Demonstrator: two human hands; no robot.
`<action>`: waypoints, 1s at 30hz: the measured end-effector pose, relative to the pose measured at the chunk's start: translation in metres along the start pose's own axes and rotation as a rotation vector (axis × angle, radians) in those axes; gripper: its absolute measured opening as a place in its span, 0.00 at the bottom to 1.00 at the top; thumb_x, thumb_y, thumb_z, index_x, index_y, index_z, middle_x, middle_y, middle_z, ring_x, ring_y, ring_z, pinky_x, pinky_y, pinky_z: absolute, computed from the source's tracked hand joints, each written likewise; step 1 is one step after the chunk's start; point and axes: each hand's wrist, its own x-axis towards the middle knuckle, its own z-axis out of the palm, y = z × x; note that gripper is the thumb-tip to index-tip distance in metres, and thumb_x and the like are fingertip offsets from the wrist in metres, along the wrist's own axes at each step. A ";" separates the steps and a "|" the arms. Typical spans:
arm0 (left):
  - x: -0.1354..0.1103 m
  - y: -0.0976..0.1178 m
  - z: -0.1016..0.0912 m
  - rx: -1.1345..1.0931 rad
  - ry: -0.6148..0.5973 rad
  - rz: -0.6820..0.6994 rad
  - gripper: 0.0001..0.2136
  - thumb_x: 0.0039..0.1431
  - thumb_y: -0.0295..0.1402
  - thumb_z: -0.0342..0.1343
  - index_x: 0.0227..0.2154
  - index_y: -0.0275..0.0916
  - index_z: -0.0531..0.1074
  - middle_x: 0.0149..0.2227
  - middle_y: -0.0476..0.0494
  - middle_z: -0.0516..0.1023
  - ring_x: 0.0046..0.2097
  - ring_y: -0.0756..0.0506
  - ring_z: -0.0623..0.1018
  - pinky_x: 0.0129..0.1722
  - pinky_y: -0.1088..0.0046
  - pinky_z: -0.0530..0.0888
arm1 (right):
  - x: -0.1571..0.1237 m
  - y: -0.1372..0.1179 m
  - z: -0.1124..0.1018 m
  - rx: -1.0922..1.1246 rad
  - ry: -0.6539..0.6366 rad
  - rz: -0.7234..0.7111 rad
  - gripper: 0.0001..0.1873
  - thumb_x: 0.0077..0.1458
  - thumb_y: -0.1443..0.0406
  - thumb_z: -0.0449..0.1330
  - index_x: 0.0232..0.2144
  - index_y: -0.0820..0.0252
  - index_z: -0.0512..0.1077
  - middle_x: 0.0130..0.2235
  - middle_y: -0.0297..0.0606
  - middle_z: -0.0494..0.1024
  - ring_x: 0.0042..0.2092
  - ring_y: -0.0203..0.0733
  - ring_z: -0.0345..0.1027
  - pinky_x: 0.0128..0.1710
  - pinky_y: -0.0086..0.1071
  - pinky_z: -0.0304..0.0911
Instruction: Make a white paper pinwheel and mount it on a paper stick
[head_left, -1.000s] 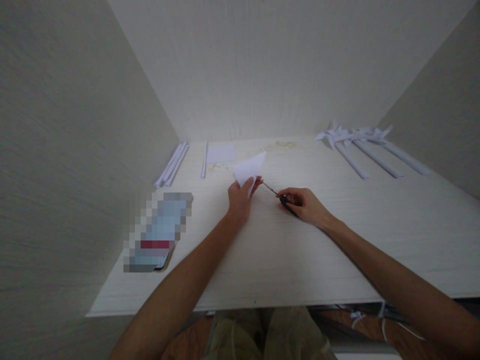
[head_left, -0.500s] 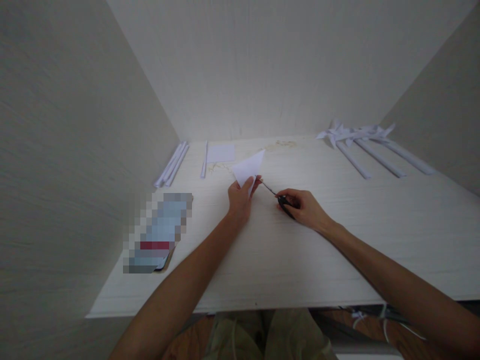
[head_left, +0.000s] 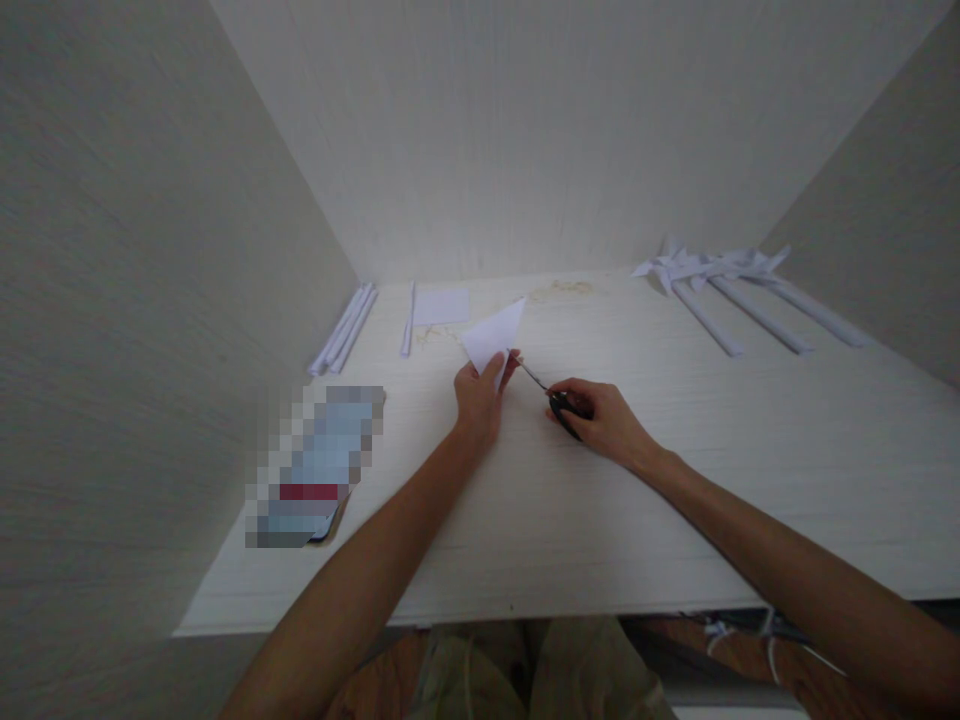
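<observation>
A white sheet of paper [head_left: 491, 333] with a pointed upper corner is pinched in my left hand [head_left: 478, 395], thumb on top and fingers beneath. My right hand [head_left: 596, 415] is closed round the black handles of a pair of scissors [head_left: 566, 413]. The thin metal blades reach left to the paper's lower right edge, close to my left fingertips. Whether the paper lies between the blades, I cannot tell. Both hands are just above the middle of the white table [head_left: 465, 540].
A blurred-out phone [head_left: 330, 460] lies at the left. Rolled paper sticks [head_left: 345, 330], a thinner stick [head_left: 408, 320] and a paper square [head_left: 442, 306] lie behind it. Paper pinwheels [head_left: 705, 268] on stems are at the back right. Tan strands [head_left: 566, 290] lie near the back wall.
My right hand and the scissors have shifted slightly left. The paper has moved a little left and down with my left hand, which keeps its hold.
</observation>
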 end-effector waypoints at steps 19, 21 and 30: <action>0.000 0.000 0.000 0.006 0.022 -0.005 0.02 0.45 0.23 0.55 0.25 0.31 0.70 0.26 0.46 0.75 0.31 0.51 0.76 0.43 0.68 0.70 | 0.000 0.000 0.000 0.031 -0.044 -0.007 0.11 0.46 0.65 0.54 0.33 0.62 0.71 0.21 0.33 0.70 0.22 0.33 0.60 0.21 0.26 0.53; 0.000 0.000 0.000 0.011 0.025 -0.009 0.02 0.45 0.23 0.55 0.25 0.32 0.70 0.26 0.46 0.75 0.31 0.51 0.76 0.43 0.68 0.70 | 0.000 0.001 0.000 0.036 -0.043 -0.006 0.11 0.46 0.65 0.54 0.33 0.62 0.71 0.22 0.33 0.71 0.23 0.34 0.60 0.21 0.26 0.53; -0.001 0.001 0.001 -0.006 0.020 -0.007 0.02 0.45 0.22 0.55 0.24 0.31 0.71 0.25 0.47 0.75 0.29 0.52 0.75 0.42 0.69 0.71 | -0.001 -0.001 -0.001 0.029 -0.052 0.002 0.11 0.46 0.64 0.53 0.33 0.62 0.71 0.21 0.33 0.70 0.22 0.33 0.59 0.21 0.26 0.53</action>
